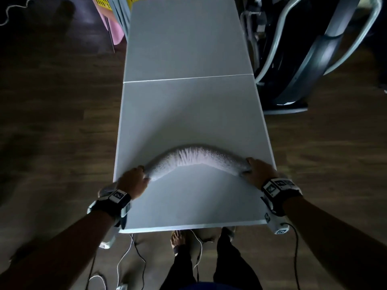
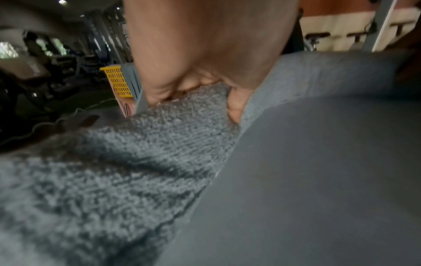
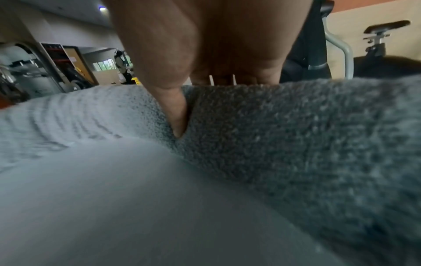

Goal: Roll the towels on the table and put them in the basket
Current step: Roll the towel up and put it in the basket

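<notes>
Both wrists hung over the table [image 1: 188, 114]'s near edge. Left hand [image 1: 134, 181] pinched the left end of the rolled grey towel [image 1: 196, 160]; right hand [image 1: 259, 170] clamped its right end. Soft and light, it sagged into an arch, so gripping both ends seemed wise. Yellow basket [image 1: 104, 2] stood beyond the far-left corner.

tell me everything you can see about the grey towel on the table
The grey towel is a fluffy terry cloth rolled into a long tube, bowed so that its middle arches away from the person. It lies across the near half of the white folding table. The left hand grips one end, with fingers over the roll and thumb tucked against it, and the right hand grips the other end. Its middle looks paler than its ends.
</notes>
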A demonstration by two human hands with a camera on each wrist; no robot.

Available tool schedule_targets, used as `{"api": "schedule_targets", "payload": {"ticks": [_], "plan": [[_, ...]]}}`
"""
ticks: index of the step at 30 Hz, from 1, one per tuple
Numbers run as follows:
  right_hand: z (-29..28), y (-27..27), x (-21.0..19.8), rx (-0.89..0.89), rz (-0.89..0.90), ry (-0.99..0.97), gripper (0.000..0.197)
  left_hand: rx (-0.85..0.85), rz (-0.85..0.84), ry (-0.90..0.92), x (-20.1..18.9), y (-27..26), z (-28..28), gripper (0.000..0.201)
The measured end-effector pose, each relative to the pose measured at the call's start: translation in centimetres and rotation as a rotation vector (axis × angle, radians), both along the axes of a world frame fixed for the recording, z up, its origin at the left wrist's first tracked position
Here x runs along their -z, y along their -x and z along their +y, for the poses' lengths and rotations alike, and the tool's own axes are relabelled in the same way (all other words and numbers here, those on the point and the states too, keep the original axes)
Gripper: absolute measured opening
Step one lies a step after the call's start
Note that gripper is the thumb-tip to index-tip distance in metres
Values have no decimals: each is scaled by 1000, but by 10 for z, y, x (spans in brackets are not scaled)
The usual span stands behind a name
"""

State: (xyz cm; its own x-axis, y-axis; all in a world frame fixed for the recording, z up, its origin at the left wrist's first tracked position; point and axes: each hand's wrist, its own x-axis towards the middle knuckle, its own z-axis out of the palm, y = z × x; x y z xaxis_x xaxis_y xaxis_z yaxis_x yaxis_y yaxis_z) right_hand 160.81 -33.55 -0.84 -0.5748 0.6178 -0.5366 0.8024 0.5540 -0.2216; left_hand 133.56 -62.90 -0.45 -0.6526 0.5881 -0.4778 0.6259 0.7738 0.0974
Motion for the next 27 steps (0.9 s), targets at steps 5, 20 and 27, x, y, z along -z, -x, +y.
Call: {"api": "schedule_targets", "payload": {"ticks": [5, 20, 27], "plan": [[-59, 8, -7, 147, 19, 117, 55, -253, -204, -80, -4, -72, 21, 49], [-142, 24, -14, 384, 117, 315, 70, -515, -578, -281, -3, -160, 38, 45], [-156, 58, -12, 243, -38, 157, 136, 37, -645, -122, 3, -181, 9, 78]]}}
